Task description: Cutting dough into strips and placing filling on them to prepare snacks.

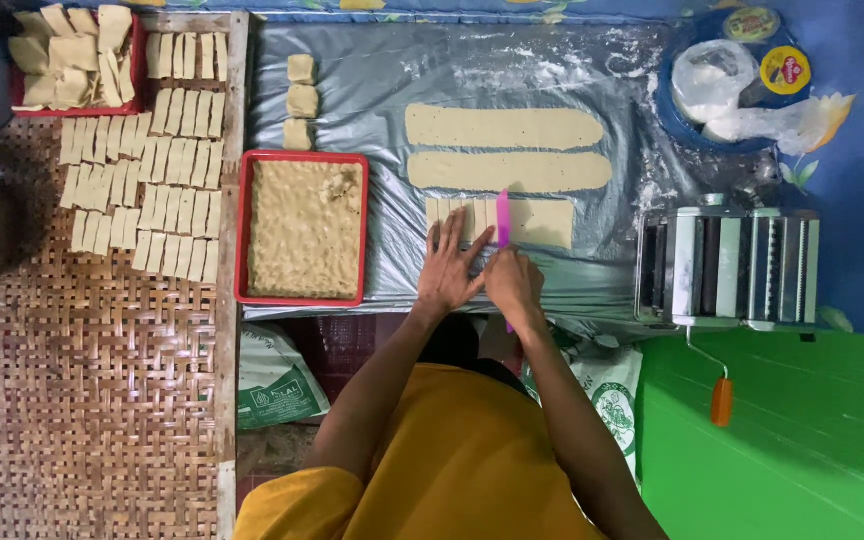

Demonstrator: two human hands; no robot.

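My left hand (pixel 447 268) lies flat, fingers spread, on the cut left end of a short dough strip (pixel 542 222) on the grey plastic sheet (pixel 382 80). My right hand (pixel 514 282) grips a pink cutter (pixel 502 220), its blade standing across the strip just right of the cut pieces (pixel 457 210). Two longer uncut dough strips (pixel 504 127) (pixel 509 171) lie parallel just beyond.
A red tray of crumbly dough (pixel 304 228) sits left of my hands, with three dough lumps (pixel 301 100) behind it. Several cut pieces (pixel 147 170) cover a woven mat. A metal pasta roller (pixel 727 265) stands at right. A blue bowl with bags (pixel 732 80) is far right.
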